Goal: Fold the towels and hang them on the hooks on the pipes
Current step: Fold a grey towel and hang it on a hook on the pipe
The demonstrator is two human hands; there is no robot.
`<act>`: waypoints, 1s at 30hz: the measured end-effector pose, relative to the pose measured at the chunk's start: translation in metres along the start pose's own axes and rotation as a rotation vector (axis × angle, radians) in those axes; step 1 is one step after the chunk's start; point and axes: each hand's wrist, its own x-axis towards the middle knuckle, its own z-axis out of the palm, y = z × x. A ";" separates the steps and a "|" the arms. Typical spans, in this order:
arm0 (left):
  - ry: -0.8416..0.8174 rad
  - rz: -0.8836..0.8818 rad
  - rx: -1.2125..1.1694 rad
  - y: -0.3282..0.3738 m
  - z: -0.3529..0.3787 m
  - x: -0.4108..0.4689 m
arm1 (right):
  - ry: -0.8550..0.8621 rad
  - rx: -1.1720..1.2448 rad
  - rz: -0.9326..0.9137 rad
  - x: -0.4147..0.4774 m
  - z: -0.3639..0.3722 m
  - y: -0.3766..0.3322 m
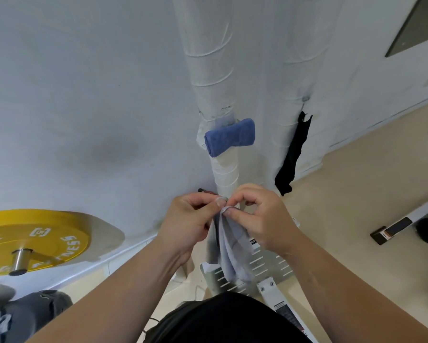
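Grey towel hangs before the left pipe — my left hand and right hand pinch its top edge, fingers curled. Blue towel seems hooked above — black towel on the right pipe.

The left hand, right hand and forearms are bare; clothing is black.

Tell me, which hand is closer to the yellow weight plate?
Left. The left hand sits to the right of the yellow weight plate; the right hand lies farther right, both pinching the grey towel.
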 end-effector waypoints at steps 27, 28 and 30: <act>0.171 0.238 0.093 0.036 -0.030 0.033 | -0.300 -0.558 0.063 0.033 -0.006 0.044; 0.176 0.258 0.087 0.042 -0.035 0.037 | -0.300 -0.647 0.025 0.036 -0.008 0.050; 0.185 0.289 0.090 0.051 -0.048 0.047 | -0.290 -0.745 -0.054 0.043 -0.016 0.056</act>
